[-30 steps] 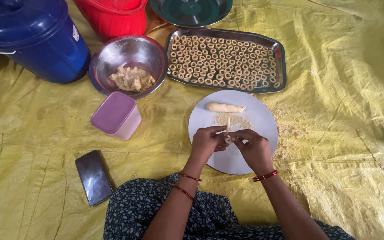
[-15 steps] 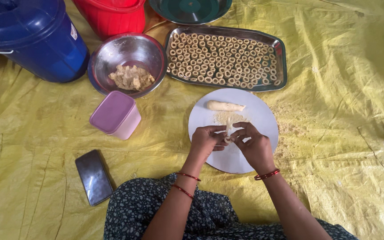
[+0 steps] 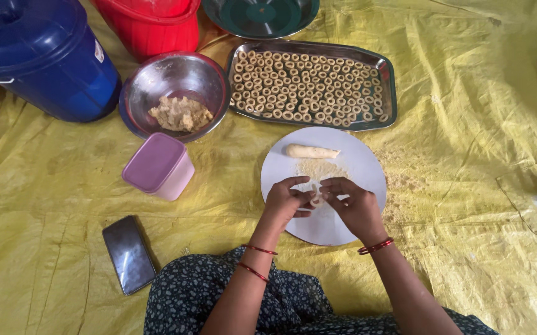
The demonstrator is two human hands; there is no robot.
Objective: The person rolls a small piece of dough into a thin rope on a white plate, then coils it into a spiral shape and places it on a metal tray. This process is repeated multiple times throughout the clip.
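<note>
My left hand (image 3: pixel 285 203) and my right hand (image 3: pixel 356 206) meet over a round white board (image 3: pixel 368 167), fingertips pinching a thin strip of pale dough (image 3: pixel 315 196) that curls between them. On the board's far side lies a short roll of dough (image 3: pixel 310 151) beside a patch of crumbs (image 3: pixel 321 169). Beyond the board stands a steel tray (image 3: pixel 390 87) filled with several rows of small dough rings (image 3: pixel 306 87).
A steel bowl (image 3: pixel 175 77) with a lump of dough sits at the left of the tray, a lidded pink box (image 3: pixel 157 165) below it. A blue bucket (image 3: pixel 39 56), a red bucket (image 3: pixel 150 25) and a dark plate (image 3: pixel 259 13) line the back. A phone (image 3: pixel 128 253) lies on the yellow sheet (image 3: pixel 467 186).
Both hands have stayed over the board, fingers working the dough strip; it now curls between the fingertips. Nothing else has moved.
</note>
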